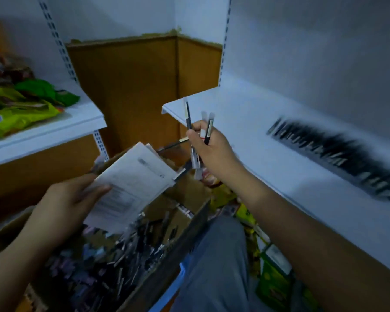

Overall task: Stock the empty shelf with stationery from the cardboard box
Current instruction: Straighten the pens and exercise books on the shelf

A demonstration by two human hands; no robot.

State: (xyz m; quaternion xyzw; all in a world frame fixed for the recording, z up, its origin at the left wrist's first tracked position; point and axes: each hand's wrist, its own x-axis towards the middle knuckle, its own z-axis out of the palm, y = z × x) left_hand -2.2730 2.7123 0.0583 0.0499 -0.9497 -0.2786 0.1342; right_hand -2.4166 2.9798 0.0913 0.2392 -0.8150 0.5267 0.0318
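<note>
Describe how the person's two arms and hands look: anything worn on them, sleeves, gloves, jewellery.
Both hands are bare: no gloves on the left hand or the right hand. Both forearms are uncovered as far as the picture's edge, so no sleeves show. No watch, bracelet or ring is visible, though the picture is dim and blurred. Grey trousers cover the knee between the arms.

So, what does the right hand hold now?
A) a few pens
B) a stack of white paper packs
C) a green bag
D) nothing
A: the right hand grips a few pens above the edge of the shelf, while the white packs are in the left hand.
</note>
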